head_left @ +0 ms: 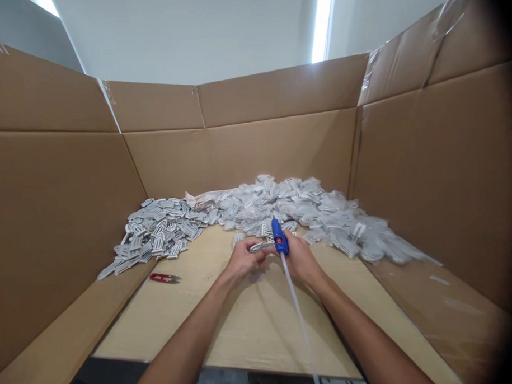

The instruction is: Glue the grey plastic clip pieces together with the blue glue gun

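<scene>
My right hand point(299, 255) is wrapped round a blue hot glue gun point(279, 236), its nozzle pointing away from me. A long whitish glue stick point(297, 308) runs out of its back end toward me. My left hand point(245, 260) pinches a small grey-and-white flat piece point(261, 247) just left of the gun. The piece's far end lies close to the right hand; whether they touch I cannot tell. Right beyond the hands lie more such pieces point(266, 231) with a dark-striped pattern.
Loose grey-and-white pieces point(159, 232) are heaped at the left. Pieces in clear plastic bags point(324, 212) pile up along the back and right. Red-handled thread snips point(164, 278) lie on the wooden board point(176, 318). Cardboard walls point(279, 146) stand on three sides.
</scene>
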Motion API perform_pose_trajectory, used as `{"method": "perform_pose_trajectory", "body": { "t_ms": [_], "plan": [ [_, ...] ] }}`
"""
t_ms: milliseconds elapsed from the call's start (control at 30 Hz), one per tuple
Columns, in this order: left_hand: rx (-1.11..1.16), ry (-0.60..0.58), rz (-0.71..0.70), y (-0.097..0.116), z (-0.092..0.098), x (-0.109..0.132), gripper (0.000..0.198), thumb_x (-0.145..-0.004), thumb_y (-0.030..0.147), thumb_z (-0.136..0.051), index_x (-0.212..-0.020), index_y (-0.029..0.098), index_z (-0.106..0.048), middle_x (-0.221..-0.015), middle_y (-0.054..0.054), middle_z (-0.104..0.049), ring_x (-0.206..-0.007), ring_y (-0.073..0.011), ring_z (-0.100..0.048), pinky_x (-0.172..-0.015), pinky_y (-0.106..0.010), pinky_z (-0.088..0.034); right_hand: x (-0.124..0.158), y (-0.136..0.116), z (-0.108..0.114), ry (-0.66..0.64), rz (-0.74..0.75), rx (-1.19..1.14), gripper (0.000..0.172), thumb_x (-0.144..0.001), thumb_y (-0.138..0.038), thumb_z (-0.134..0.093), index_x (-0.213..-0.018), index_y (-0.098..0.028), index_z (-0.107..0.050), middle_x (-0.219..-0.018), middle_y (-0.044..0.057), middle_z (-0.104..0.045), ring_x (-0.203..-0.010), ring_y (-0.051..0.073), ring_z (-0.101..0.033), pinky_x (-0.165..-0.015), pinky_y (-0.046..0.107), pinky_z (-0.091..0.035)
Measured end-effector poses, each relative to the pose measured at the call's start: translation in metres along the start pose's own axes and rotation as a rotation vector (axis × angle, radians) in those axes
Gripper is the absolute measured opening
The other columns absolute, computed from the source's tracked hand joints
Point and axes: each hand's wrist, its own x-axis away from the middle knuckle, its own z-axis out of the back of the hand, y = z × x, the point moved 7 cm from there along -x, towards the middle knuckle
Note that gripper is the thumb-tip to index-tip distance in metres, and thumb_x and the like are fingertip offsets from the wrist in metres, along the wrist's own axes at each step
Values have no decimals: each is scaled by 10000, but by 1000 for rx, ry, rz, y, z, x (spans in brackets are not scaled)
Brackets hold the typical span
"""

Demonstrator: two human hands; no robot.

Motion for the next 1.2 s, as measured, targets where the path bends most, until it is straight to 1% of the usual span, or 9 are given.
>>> {"method": "perform_pose_trajectory", "body": {
  "t_ms": [100,200,300,400,467,567,767,933,1200],
  "plan": [
    [29,128,17,-3,15,-4,384,-618,414,-899,-718,118,-677,-544,14,-561,-480,-71,-456,-478,-215,-339,1,-6,5,41,19,-65,126,-836,-297,-642,-913,-200,-621,-798,39,-694,-701,197,-595,-657,261,-430],
    [81,237,41,-6,28,-8,368,-625,406,-881,-700,124,-656,-524,32,-530,-463,-60,-419,-464,-208,-313,-1,-3,10,64,3,-193,258,-874,-451,-644,-861,-193,-650,-788,34,-696,-716,197,-625,-652,257,-452],
    [116,247,46,-5,30,-10,350,-683,412,-835,-778,123,-664,-639,-13,-635,-536,-88,-539,-519,-209,-412,-4,10,4,-25,-133,-363,484,-875,-651,-590,-881,-176,-684,-752,51,-701,-633,183,-630,-551,253,-453],
    [183,168,30,1,20,-10,347,-715,379,-806,-892,125,-651,-814,-77,-732,-685,-156,-685,-655,-269,-536,-3,13,-7,-157,-175,-486,614,-879,-764,-494,-889,-180,-681,-758,68,-721,-542,154,-618,-452,237,-419],
    [205,104,19,6,13,-8,397,-678,308,-832,-967,131,-625,-857,-87,-751,-702,-184,-718,-678,-297,-558,-1,10,-11,-200,-176,-497,628,-878,-782,-481,-863,-184,-672,-757,72,-730,-500,139,-610,-423,231,-407],
    [182,67,18,9,7,-5,492,-621,226,-853,-1034,136,-602,-884,-88,-763,-683,-194,-731,-622,-276,-537,1,7,-12,-222,-177,-451,614,-887,-765,-489,-839,-183,-677,-742,66,-734,-463,122,-596,-418,224,-410],
    [140,59,26,14,7,-3,416,-633,184,-799,-997,127,-607,-855,-84,-758,-693,-206,-741,-543,-239,-495,3,9,-11,-229,-179,-382,585,-925,-725,-476,-897,-188,-707,-734,51,-742,-458,128,-613,-413,222,-414],
    [122,58,8,16,6,-2,388,-661,181,-778,-1009,125,-615,-823,-71,-753,-653,-190,-728,-543,-241,-505,3,12,-11,-227,-203,-346,553,-933,-704,-491,-851,-194,-688,-741,43,-745,-461,132,-633,-441,224,-453],
    [99,45,-4,18,6,0,410,-687,194,-782,-1055,118,-617,-865,-91,-762,-657,-189,-734,-550,-246,-529,5,8,-7,-228,-226,-273,546,-924,-702,-503,-798,-199,-675,-704,29,-736,-470,132,-636,-497,230,-473]
  ]
}}
